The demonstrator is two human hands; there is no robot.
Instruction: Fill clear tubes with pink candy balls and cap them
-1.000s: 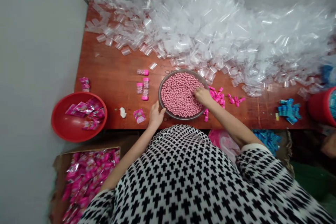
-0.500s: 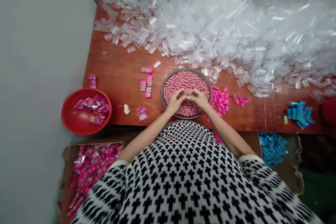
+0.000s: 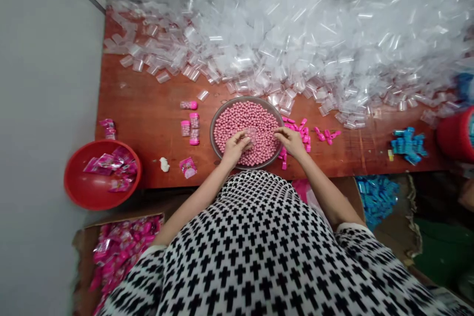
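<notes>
A brown-rimmed bowl [image 3: 214, 141] full of small pink balls [image 3: 242, 114] stands near the table's front edge. My left hand [image 3: 235, 149] is over the bowl's left half, its fingers closed around a small clear plastic tube [image 3: 251, 133]. How full the tube is I cannot make out. At the bowl's right rim is my right hand [image 3: 292, 142], apart from the left, fingers slightly parted with nothing visible in them. Bright pink plastic caps [image 3: 304, 132] lie beside and partly under this hand.
Clear tubes [image 3: 281, 49] are heaped along the back. Several filled, pink-capped tubes [image 3: 194, 119] lie left of the bowl. A red basin [image 3: 70, 177] with pink packets stands at far left, a pink packet [image 3: 188, 167] nearer. Blue pieces [image 3: 409, 145] lie right. Boxes of pink packets [image 3: 122, 252] and blue packets [image 3: 377, 200] are below.
My hands, together over the bowl before, have moved apart. The right went to the rim by the pink caps; the left keeps the clear tube. The whole view has shifted.
</notes>
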